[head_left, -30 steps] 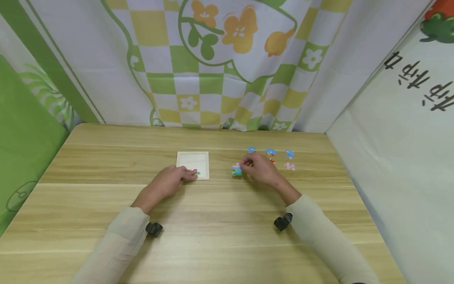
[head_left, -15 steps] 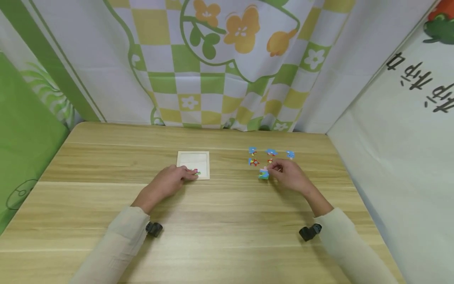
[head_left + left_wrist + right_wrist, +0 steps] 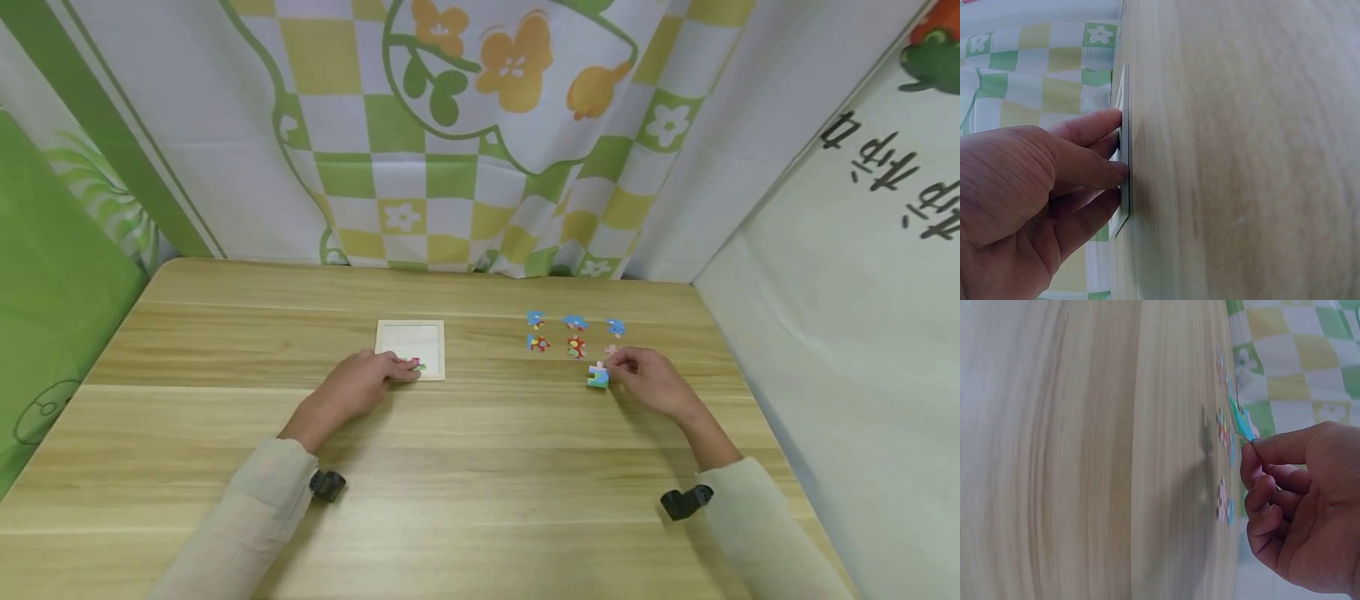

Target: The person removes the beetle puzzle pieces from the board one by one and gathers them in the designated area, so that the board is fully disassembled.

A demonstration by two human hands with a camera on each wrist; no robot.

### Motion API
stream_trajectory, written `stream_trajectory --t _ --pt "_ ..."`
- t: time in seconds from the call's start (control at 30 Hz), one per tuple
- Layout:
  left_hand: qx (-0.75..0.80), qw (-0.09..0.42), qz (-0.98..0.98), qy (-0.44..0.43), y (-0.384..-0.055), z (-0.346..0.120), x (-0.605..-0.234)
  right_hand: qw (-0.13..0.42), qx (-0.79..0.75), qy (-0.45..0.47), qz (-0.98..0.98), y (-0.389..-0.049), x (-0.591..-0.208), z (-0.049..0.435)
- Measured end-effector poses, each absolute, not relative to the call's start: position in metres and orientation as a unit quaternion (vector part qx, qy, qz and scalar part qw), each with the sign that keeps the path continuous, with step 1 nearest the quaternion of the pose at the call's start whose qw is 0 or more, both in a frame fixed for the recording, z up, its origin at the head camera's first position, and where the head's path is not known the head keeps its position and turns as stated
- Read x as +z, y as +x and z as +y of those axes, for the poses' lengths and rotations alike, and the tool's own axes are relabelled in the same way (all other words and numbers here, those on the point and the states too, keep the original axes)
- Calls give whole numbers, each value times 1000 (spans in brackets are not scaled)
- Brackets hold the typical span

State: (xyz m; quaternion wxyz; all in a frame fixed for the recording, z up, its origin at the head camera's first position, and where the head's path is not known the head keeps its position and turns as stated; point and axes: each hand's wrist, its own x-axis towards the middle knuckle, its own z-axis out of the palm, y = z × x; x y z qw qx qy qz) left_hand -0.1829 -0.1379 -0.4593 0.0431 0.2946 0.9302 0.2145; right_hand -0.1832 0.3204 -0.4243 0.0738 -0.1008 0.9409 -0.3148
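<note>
My left hand (image 3: pixel 366 377) rests on the near left corner of a square wooden puzzle frame (image 3: pixel 440 350), its fingers reaching over the rim. In the left wrist view the thumb touches the frame's edge (image 3: pixel 1126 119). A small pink and green puzzle piece (image 3: pixel 422 367) shows inside the frame by the fingertips, partly covered. On the right, thumb and index finger of my right hand (image 3: pixel 651 383) pinch a blue and green puzzle piece (image 3: pixel 597 379) by its edge. The right wrist view shows that piece (image 3: pixel 1241 419) tilted above the table, its shadow below.
Loose puzzle pieces lie in two rows beyond the right hand: blue ones (image 3: pixel 575 322) at the back, red ones (image 3: pixel 576 347) in front. A pink piece (image 3: pixel 611 351) is partly hidden by the fingers. A checkered curtain (image 3: pixel 450 179) hangs behind the wooden table (image 3: pixel 480 467).
My right hand has moved rightward and slightly nearer with the blue and green piece, uncovering the red pieces and partly covering the pink one. The left hand stays on the frame.
</note>
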Motion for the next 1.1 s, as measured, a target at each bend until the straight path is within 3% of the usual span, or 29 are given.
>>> stream_trajectory --t 0.83,1.1 --pt "216 37 930 295 -182 -139 -460 110 -283 -56 951 -190 -436 354" --pt "221 37 928 297 -182 -140 -459 87 -261 -55 960 -193 -443 354"
